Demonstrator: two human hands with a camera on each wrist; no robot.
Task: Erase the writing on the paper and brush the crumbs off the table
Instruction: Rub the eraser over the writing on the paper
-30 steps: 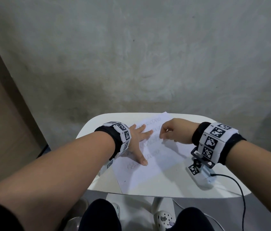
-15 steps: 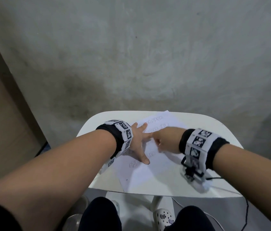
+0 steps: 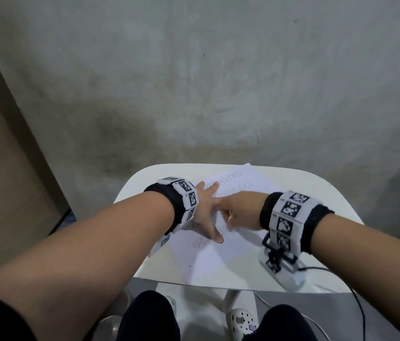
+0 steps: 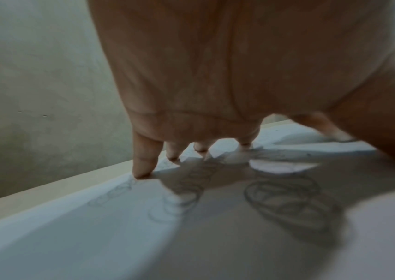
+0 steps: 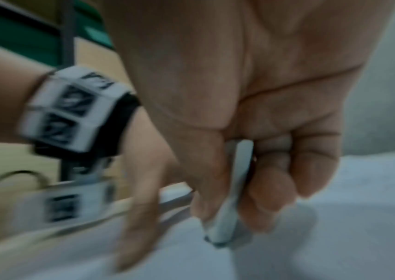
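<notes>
A white paper point(image 3: 218, 254) with rows of pencil loops point(image 4: 283, 197) lies askew on the small white table point(image 3: 145, 183). My left hand point(image 3: 210, 212) presses flat on the paper's left part, fingers point(image 4: 143, 161) spread and straight. My right hand point(image 3: 233, 215) sits just right of it, almost touching, knuckles up. It pinches a white eraser point(image 5: 230, 208) between thumb and fingers, the eraser's lower end down on the paper point(image 5: 335, 236). The right wrist view is blurred by motion. In the head view the eraser is hidden under the hand. No crumbs can be made out.
A white marker-tagged device point(image 3: 282, 267) with a black cable point(image 3: 356, 303) rests on the table's front right, under my right wrist. A concrete wall point(image 3: 218, 94) stands right behind the table. The person's knees and white shoes point(image 3: 240, 321) show below the front edge.
My right hand has slid left across the paper with the eraser, from the paper's right part to beside the left hand. The left hand has stayed pressed in place.
</notes>
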